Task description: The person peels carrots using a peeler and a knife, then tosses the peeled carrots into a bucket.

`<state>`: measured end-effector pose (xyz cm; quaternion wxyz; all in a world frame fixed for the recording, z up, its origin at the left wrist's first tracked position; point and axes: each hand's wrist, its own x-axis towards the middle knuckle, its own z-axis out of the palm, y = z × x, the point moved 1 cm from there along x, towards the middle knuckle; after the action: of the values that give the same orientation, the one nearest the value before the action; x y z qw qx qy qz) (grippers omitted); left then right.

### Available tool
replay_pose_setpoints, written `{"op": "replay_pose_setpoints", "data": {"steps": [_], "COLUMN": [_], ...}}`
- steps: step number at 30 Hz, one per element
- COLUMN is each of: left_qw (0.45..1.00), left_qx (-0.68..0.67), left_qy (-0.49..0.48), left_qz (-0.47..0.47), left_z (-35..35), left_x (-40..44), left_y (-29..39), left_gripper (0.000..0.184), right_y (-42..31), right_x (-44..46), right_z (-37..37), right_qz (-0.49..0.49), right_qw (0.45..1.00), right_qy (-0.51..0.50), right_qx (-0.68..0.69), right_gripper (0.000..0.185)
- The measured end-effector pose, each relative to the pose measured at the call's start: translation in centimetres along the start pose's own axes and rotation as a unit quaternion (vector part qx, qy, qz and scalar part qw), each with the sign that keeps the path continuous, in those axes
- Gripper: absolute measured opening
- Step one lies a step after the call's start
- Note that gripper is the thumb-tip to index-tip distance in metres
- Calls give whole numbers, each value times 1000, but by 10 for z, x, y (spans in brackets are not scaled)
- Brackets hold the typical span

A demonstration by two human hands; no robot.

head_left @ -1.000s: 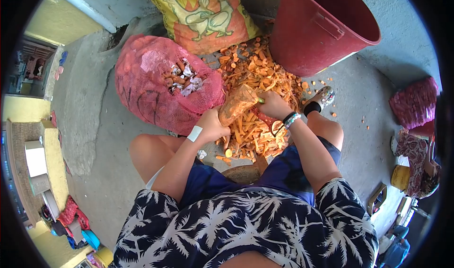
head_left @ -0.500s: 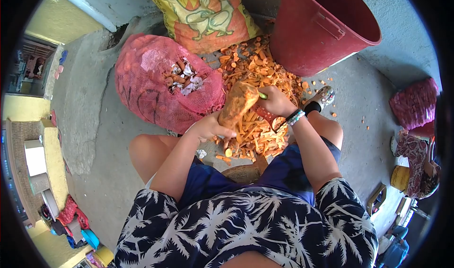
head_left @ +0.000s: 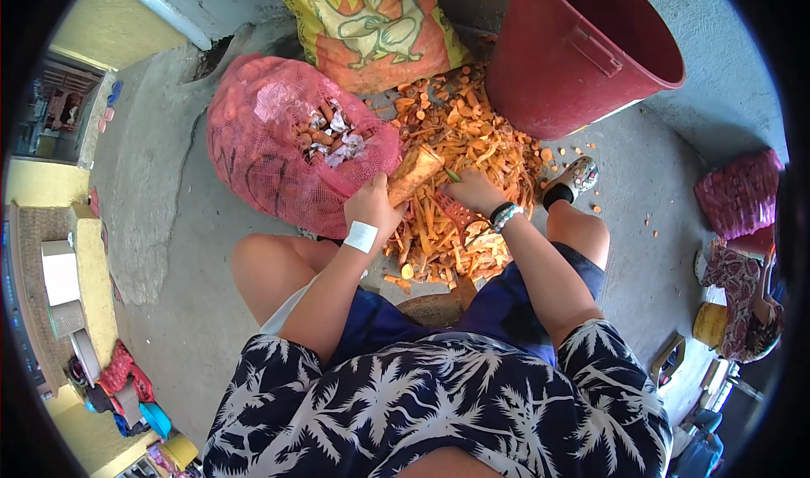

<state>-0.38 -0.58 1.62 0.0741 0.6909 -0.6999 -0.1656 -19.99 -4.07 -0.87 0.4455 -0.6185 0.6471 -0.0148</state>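
My left hand [head_left: 374,210] is closed around the lower end of a thick carrot [head_left: 416,174], which slants up to the right over the peelings. Beside the carrot's upper end, my right hand [head_left: 477,193] is closed on a green peeler [head_left: 453,175]. Only a short green part of it shows; my fingers hide the rest. A small gap separates the peeler from the carrot. Under both hands spreads a heap of orange carrot peelings [head_left: 472,140] with cut ends among them. A red plastic piece with holes [head_left: 460,214] lies below my right hand.
At the left stands a pink mesh sack [head_left: 270,157] full of carrots, with scraps on top. Behind the heap are a yellow sack [head_left: 371,31] with printed poultry and a tall red bin [head_left: 548,73]. A purple bundle [head_left: 738,191] sits far right, near another person [head_left: 734,292].
My left hand has turned over and moved up-left, its back now showing a white patch at the wrist. The carrot has turned, and my right hand with the peeler has drawn down-left.
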Motion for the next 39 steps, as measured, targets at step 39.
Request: {"op": "replay_pose_setpoints", "data": {"steps": [39], "left_qw": [946], "left_qx": [-286], "left_qy": [-149], "left_qz": [15], "left_z": [14], "left_x": [-3], "left_y": [11], "left_gripper": [33], "right_y": [3], "right_x": [4], "right_z": [-50], "right_qz": [-128], "right_qw": [888], "right_qy": [390], "right_qx": [205], "right_gripper": [27]}}
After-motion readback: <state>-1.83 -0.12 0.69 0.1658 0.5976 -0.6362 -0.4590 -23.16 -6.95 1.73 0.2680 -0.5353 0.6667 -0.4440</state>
